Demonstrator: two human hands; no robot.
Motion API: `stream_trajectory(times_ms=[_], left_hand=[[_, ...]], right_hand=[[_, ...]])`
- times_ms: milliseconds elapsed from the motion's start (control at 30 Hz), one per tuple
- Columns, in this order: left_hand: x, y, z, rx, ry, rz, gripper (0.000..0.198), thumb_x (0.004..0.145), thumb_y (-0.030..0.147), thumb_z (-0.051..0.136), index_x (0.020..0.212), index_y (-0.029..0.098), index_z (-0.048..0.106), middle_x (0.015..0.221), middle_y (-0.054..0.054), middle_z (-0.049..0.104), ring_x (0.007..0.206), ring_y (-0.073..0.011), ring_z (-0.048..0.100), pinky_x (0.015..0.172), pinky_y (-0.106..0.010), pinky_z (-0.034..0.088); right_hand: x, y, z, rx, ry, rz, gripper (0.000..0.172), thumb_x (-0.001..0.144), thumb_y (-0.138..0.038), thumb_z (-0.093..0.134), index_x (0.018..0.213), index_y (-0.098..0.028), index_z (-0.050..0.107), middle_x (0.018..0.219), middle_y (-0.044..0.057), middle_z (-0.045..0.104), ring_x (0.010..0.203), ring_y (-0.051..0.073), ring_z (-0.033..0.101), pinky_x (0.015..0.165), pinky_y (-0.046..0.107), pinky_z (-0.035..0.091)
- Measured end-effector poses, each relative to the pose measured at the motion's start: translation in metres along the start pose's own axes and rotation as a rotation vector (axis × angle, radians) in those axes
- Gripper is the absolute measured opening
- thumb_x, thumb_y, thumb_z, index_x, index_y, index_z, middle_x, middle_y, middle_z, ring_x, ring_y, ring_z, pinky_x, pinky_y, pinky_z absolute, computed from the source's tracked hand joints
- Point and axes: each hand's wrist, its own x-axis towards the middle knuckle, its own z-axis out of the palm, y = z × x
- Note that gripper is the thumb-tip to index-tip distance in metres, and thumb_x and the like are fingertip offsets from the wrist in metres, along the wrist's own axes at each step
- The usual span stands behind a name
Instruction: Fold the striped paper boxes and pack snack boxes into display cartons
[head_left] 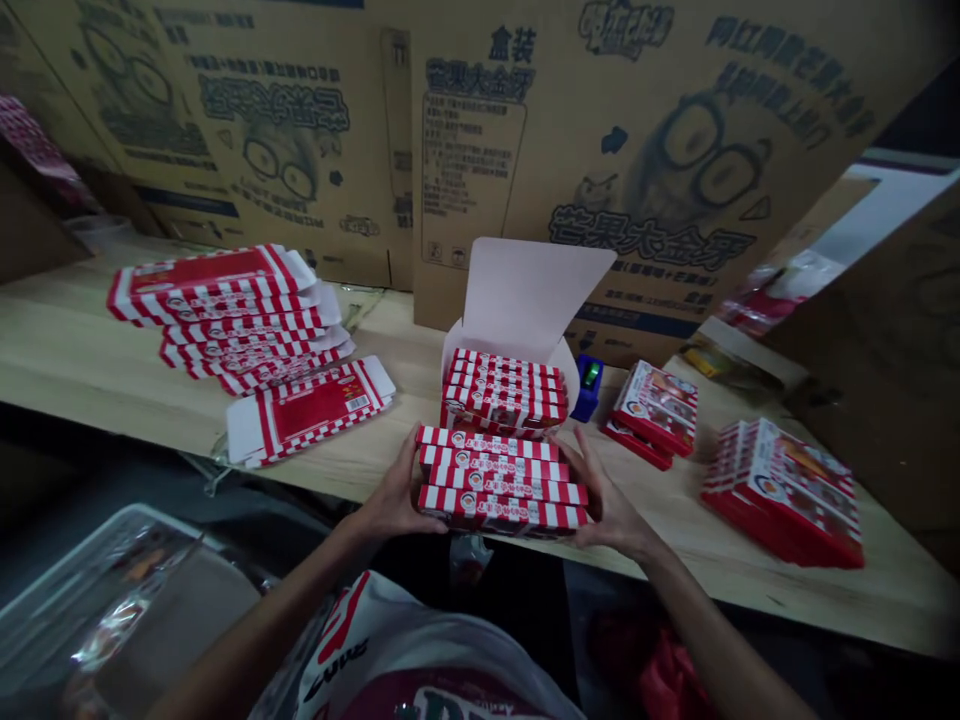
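Between my two hands is a row of several slim red-and-white striped candy boxes [502, 482], standing on edge near the table's front. My left hand [399, 492] presses on their left ends and my right hand [604, 505] on their right ends, so both grip the row from the sides. Just beyond it stands an open display carton [536, 290] with its white lid flap raised. Several more striped boxes [506, 385] are packed upright inside that carton.
Flattened striped cartons [225, 300] lie stacked at the left, one carton [315, 410] in front. To the right are a small blue device [589, 388] and two groups of windowed boxes [652, 410]. Large cardboard boxes [480, 150] wall the back. A clear plastic bin [127, 530] sits lower left.
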Motion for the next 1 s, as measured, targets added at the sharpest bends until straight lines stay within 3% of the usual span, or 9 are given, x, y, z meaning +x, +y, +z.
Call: stream_trajectory(times_ms=[100,167,233,433,667,867,1000], left_hand=[[0.0,0.003,0.006,-0.092,0.004,-0.006,0.137,0.051,0.056,0.082,0.149,0.022,-0.008,0.153,-0.021,0.015,0.14,-0.0415,0.017,0.112,-0.062,0.014],[0.001,0.007,0.007,-0.155,-0.007,-0.015,0.135,0.053,0.056,0.082,0.149,0.021,-0.007,0.152,-0.021,0.018,0.139,-0.0417,0.021,0.111,-0.062,0.016],[0.001,0.009,0.008,-0.19,-0.021,-0.026,0.134,0.054,0.055,0.082,0.149,0.023,-0.008,0.152,-0.021,0.017,0.139,-0.0417,0.022,0.111,-0.061,0.019],[0.0,0.008,0.013,-0.066,-0.002,-0.018,0.121,0.061,0.056,0.077,0.149,0.024,0.001,0.15,-0.018,0.02,0.141,-0.0428,0.01,0.11,-0.067,0.013],[0.003,0.007,0.015,-0.007,-0.006,0.002,0.112,0.064,0.056,0.074,0.148,0.024,0.007,0.145,-0.017,0.027,0.138,-0.0421,0.02,0.109,-0.067,0.018],[0.006,0.014,0.013,-0.007,0.061,0.074,0.108,0.065,0.056,0.073,0.146,0.023,0.011,0.144,-0.017,0.029,0.133,-0.0386,0.032,0.109,-0.061,0.025],[0.008,0.01,0.014,0.008,0.069,0.063,0.106,0.065,0.058,0.073,0.145,0.022,0.014,0.144,-0.017,0.028,0.134,-0.038,0.031,0.11,-0.059,0.025]], right_hand=[[-0.011,0.017,-0.001,0.325,0.214,0.031,0.106,0.061,-0.086,0.047,0.147,-0.032,0.017,0.153,0.011,0.028,0.14,0.028,0.027,0.111,0.053,0.024],[-0.016,0.026,0.008,0.441,0.355,0.07,0.088,0.071,-0.086,0.028,0.14,-0.032,0.035,0.151,0.007,0.033,0.14,0.026,0.027,0.112,0.051,0.024],[-0.015,0.032,0.024,0.482,0.433,0.135,0.079,0.077,-0.082,0.024,0.134,-0.033,0.045,0.148,0.003,0.039,0.139,0.025,0.03,0.111,0.051,0.026],[-0.003,0.041,0.064,0.583,0.467,0.22,0.079,0.073,-0.083,0.036,0.131,-0.033,0.05,0.133,0.003,0.058,0.129,0.029,0.046,0.105,0.051,0.037],[0.004,0.04,0.069,0.582,0.68,0.087,0.068,0.076,-0.077,0.042,0.122,-0.03,0.057,0.124,0.002,0.064,0.125,0.026,0.05,0.107,0.045,0.035],[0.008,0.044,0.074,0.616,0.893,0.087,0.058,0.081,-0.071,0.041,0.112,-0.026,0.062,0.111,0.003,0.07,0.109,0.029,0.061,0.098,0.052,0.041],[0.014,0.051,0.072,0.514,0.84,0.066,0.055,0.086,-0.067,0.032,0.111,-0.028,0.062,0.115,0.003,0.068,0.114,0.03,0.058,0.098,0.055,0.04]])
